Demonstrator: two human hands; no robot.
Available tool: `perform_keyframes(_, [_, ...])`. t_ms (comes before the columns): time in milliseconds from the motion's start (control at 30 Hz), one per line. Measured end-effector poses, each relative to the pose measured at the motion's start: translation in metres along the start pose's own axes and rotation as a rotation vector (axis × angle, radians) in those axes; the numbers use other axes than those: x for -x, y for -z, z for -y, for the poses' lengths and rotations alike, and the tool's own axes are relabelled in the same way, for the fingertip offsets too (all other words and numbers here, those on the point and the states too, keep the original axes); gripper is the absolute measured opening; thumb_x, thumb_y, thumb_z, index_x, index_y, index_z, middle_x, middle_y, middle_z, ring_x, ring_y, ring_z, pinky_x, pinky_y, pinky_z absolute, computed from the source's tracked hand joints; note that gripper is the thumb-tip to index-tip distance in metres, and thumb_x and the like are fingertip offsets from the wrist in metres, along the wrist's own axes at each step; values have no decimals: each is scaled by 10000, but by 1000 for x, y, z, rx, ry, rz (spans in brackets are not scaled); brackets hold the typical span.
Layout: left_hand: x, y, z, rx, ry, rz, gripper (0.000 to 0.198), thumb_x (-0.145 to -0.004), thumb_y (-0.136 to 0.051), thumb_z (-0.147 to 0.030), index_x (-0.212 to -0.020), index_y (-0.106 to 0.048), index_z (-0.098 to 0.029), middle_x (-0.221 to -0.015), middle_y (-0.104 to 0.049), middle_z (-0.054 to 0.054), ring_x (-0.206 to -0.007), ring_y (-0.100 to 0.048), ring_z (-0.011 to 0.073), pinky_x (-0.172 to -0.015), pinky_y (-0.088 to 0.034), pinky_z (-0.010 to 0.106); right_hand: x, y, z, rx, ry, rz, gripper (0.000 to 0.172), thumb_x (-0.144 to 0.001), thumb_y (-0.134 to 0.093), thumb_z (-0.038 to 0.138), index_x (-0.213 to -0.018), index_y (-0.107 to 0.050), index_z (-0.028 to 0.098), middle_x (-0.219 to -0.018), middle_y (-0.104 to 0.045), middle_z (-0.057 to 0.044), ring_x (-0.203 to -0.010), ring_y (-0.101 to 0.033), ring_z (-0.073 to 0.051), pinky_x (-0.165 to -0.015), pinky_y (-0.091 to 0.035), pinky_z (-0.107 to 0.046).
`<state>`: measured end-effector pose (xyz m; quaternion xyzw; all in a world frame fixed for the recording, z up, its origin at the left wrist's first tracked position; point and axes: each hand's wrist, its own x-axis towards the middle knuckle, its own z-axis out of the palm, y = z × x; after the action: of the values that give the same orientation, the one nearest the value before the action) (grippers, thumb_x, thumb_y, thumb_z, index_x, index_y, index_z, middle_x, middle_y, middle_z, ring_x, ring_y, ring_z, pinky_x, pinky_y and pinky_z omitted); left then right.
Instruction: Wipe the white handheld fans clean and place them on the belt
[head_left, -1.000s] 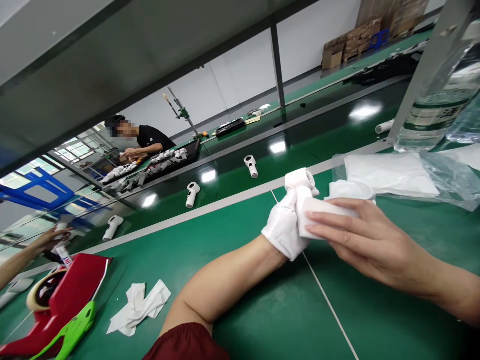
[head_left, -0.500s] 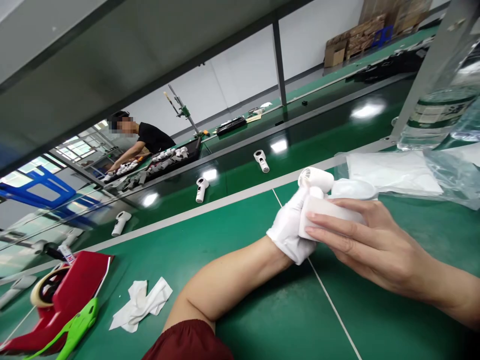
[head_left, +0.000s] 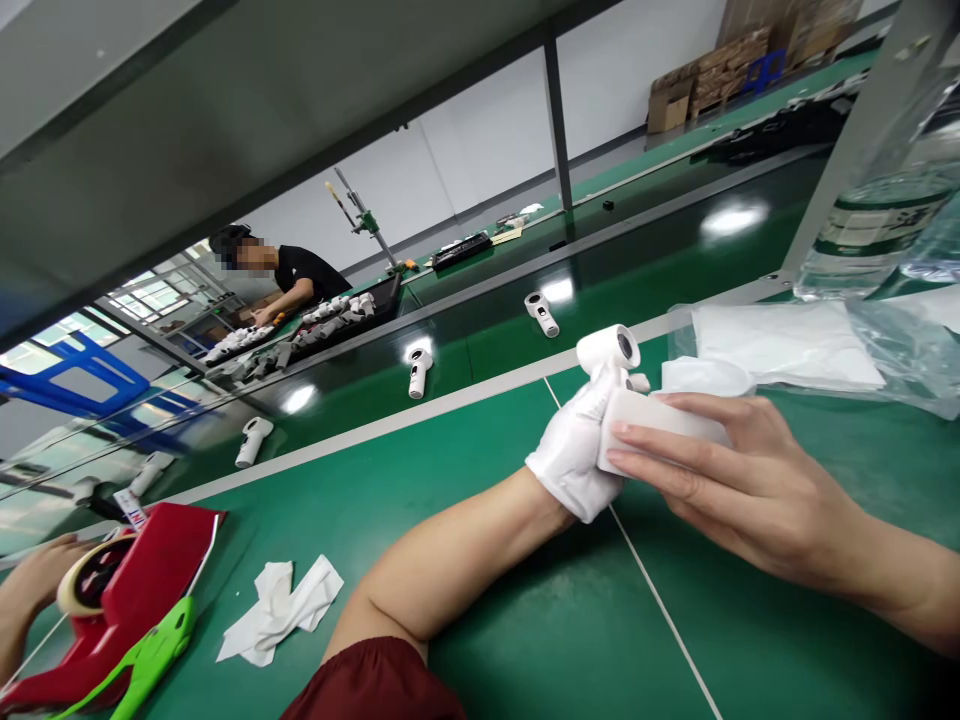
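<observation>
My left hand point(head_left: 574, 445) wears a white glove and is closed around a small white handheld fan point(head_left: 609, 347). The fan's round head sticks up above the fingers, its dark round opening facing right; most of its handle is hidden. My bare right hand point(head_left: 739, 480) grips a white sponge block point(head_left: 649, 428), thumb on top and fingers along the near side. The block is right against the gloved hand, in front of the fan's handle. I cannot tell whether it touches the fan.
White fan bodies point(head_left: 420, 373) lie on the dark green conveyor point(head_left: 480, 350). To the left are a red tape dispenser point(head_left: 161, 560), a green tool point(head_left: 161, 650) and white scraps point(head_left: 281, 610). Another person's hand point(head_left: 45, 575) is beside the dispenser. A plastic bag point(head_left: 795, 345) lies right.
The fan in my left hand has turned, its grille end swinging out of sight and its dark opening into view. Fan bodies on the conveyor moved right. Another person's hand appeared at left.
</observation>
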<state>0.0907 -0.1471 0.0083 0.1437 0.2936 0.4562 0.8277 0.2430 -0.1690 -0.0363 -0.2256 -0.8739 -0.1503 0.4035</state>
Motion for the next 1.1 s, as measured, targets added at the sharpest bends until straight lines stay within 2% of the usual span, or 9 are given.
perform_keyframes(133, [1, 2, -7, 20, 21, -5, 310, -911, -564, -384, -748, -583, -121, -687, -546, 5, -562, -500, 79, -517, -390, 185, 5, 4, -9, 31, 22, 12, 550, -838, -577, 110, -1355, -489, 275, -1290, -612, -12, -1240, -462, -321, -895, -405, -485])
perform_keyframes(267, [-3, 7, -15, 16, 54, 38, 430, -954, -442, -468, -776, -589, -105, -645, -511, 5, -534, -490, 81, -493, -392, 190, 9, 8, -19, 39, -7, -11, 595, -815, -602, 94, -1359, -480, 304, -1256, -632, -20, -1234, -481, -326, -902, -426, -498])
perform_keyframes(400, [-2, 5, -14, -30, 79, 100, 493, -977, -363, -476, -793, -619, -97, -680, -540, 29, -567, -514, 89, -552, -430, 188, 5, 8, -15, 7, 27, -101, 635, -776, -640, 75, -1367, -480, 243, -1230, -640, -64, -1226, -478, -337, -929, -441, -512])
perform_keyframes(533, [-3, 6, -13, -118, 77, 111, 536, -951, -371, -536, -831, -654, -97, -704, -563, 56, -584, -517, 124, -561, -435, 227, 4, 7, -15, 52, 94, 4, 495, -841, -573, 132, -1319, -526, 254, -1259, -631, -14, -1227, -473, -334, -868, -431, -485])
perform_keyframes(600, [-6, 10, -16, -69, 47, 130, 502, -943, -408, -529, -902, -655, -94, -678, -532, 32, -558, -480, 105, -540, -416, 214, 7, 8, -22, 93, 55, 7, 515, -831, -588, 134, -1324, -520, 265, -1266, -626, -14, -1213, -487, -341, -860, -437, -492])
perform_keyframes(733, [-11, 19, -22, 38, 55, 211, 439, -919, -486, -507, -1025, -622, -103, -665, -483, -1, -530, -424, 82, -499, -379, 192, 10, 12, -39, 132, -152, -121, 677, -757, -666, 69, -1360, -487, 321, -1247, -629, -46, -1130, -556, -319, -928, -458, -516])
perform_keyframes(900, [-11, 20, -22, 48, 84, 226, 312, -872, -604, -400, -1046, -591, -141, -678, -486, -20, -534, -464, 79, -505, -400, 191, 4, 18, -39, 106, -198, -211, 709, -743, -666, 33, -1367, -490, 320, -1258, -613, -69, -1130, -548, -306, -991, -436, -511])
perform_keyframes(1033, [-11, 20, -18, -185, -58, 247, 339, -739, -745, -200, -993, -521, -180, -800, -551, -34, -511, -487, 35, -506, -406, 171, 4, 18, -37, 68, -245, -245, 679, -763, -646, 33, -1357, -500, 327, -1274, -600, -65, -1147, -555, -289, -1019, -429, -492])
perform_keyframes(1100, [-10, 20, -14, -435, -174, 224, 399, -708, -770, -241, -968, -471, -197, -776, -564, -44, -436, -455, 31, -443, -380, 171, 6, 17, -39, 38, -292, -255, 649, -773, -640, 44, -1343, -514, 329, -1279, -595, -60, -1158, -557, -282, -1037, -424, -483])
